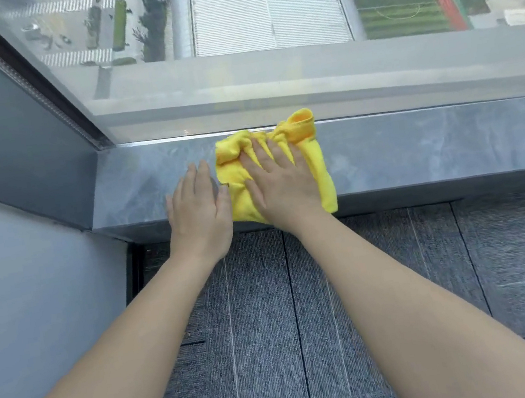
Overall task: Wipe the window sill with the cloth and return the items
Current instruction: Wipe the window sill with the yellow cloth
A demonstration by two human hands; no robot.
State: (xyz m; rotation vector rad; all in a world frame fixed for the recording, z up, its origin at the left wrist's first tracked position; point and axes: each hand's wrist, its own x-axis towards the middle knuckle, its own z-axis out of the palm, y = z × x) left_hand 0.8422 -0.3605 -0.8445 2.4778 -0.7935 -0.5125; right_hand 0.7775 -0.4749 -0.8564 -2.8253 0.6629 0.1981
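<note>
- Bottom of the frame: grey carpet tiles (384,283), dark seams running between them. My two bare forearms reach up from the lower corners toward the middle.
- Middle of the frame, left: my left hand (200,212) lies palm down on the window sill (432,148), fingers together and stretched flat, closed on nothing. Its thumb side is just beside the cloth's left edge; I cannot tell whether it touches. Something grey and rounded shows a sliver between thumb and forefinger; too little visible to name it.
- Middle of the frame, centre: my right hand (283,185) presses flat on the yellow cloth (317,164), fingers spread and extended, palm bearing down rather than gripping.
- The cloth is on the sill, bunched up under my fingertips, one corner folded up against the glass, the near corner hanging over the sill's front edge.
- Sill: grey, marbled stone, running from centre left to the right edge.
- Left of the frame: pale wall (30,282), then a darker grey frame panel (8,126) rising on a slant.
- Top of the frame: window pane (270,73). Through it, far below, a roof, a road, trees and a sports field ringed by a red track.
</note>
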